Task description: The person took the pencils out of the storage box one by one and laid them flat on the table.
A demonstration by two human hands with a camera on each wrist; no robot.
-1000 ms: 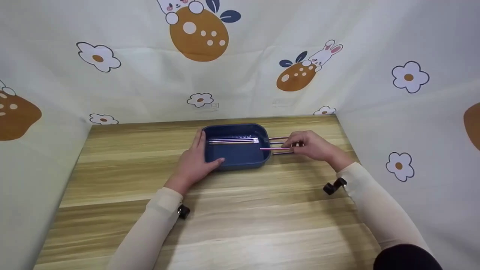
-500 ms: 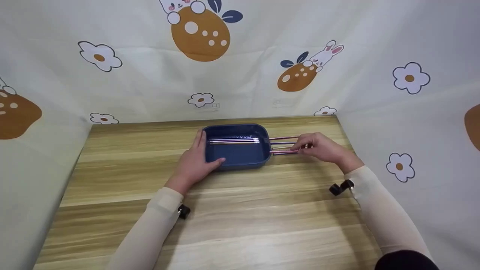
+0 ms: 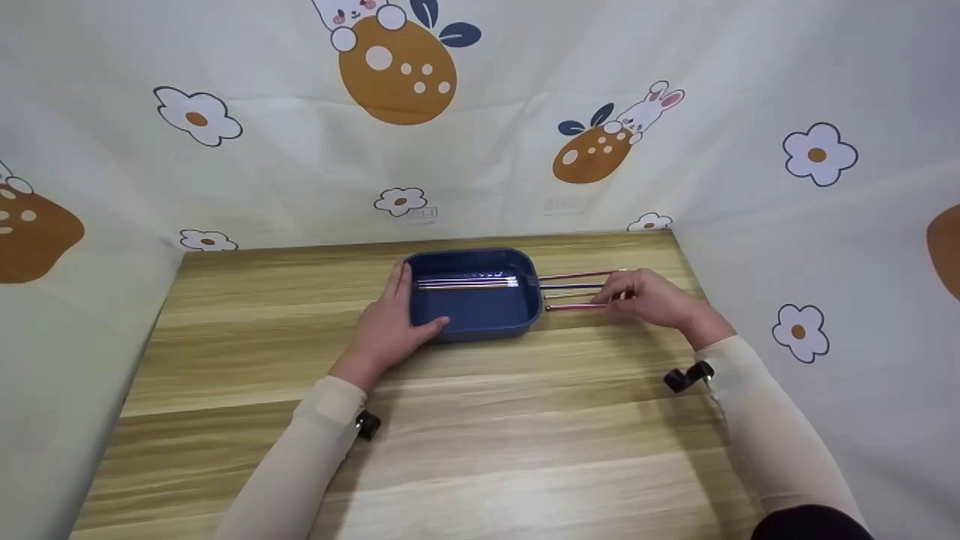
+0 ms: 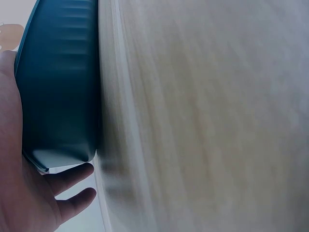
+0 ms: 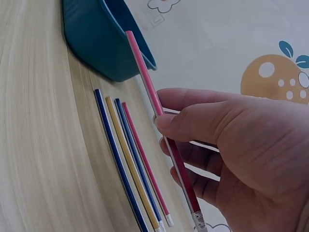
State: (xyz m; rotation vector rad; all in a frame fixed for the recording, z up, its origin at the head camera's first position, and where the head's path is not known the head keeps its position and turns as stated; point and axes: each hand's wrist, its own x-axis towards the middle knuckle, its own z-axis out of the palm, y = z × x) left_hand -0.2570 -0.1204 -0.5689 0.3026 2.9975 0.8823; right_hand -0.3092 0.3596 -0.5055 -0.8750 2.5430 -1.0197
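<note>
Head view: the right hand (image 3: 645, 296) pinches a pink pencil (image 3: 574, 306) between thumb and fingertips, right of the box (image 3: 480, 309). Right wrist view shows it clear of the row (image 5: 133, 159) on the table (image 3: 510, 420). The left hand (image 3: 386, 326) lies with fingers extended along the box's left end, thumb at the near rim. For a clean placement, align the pencil parallel to the row, lower it gently nearside, and avoid rolling its neighbours.
</note>
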